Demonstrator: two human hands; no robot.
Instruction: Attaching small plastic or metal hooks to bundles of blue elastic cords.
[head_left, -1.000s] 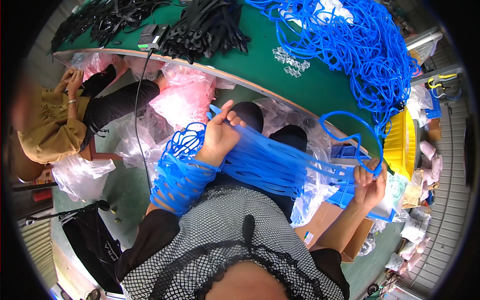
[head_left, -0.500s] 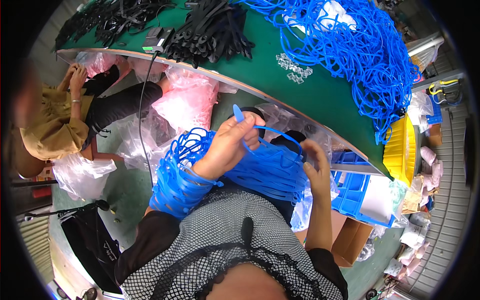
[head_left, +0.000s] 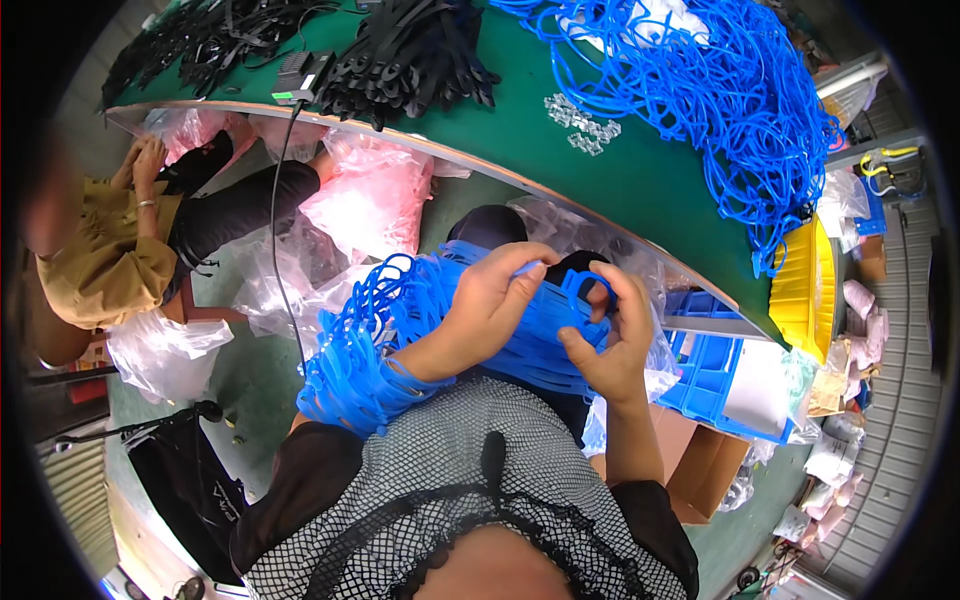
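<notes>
A thick bundle of blue plastic loop straps [head_left: 375,345] hangs around my left forearm and lies across my lap. My left hand [head_left: 497,296] grips the straps near their upper end, fingers curled over them. My right hand [head_left: 610,335] pinches the same straps from the right, its fingers hooked through a blue loop [head_left: 583,290]. Both hands meet close together just below the edge of the green table [head_left: 610,180].
A big tangle of blue straps [head_left: 700,90] and piles of black straps [head_left: 400,55] lie on the table, with small clear parts [head_left: 585,125]. Another person [head_left: 110,240] sits at the left among pink and clear bags [head_left: 365,200]. Blue crates [head_left: 715,370] and a yellow bin [head_left: 805,285] stand right.
My right hand, stretched far right with the straps a second ago, has come in to meet my left hand. The straps are now bunched together between both hands.
</notes>
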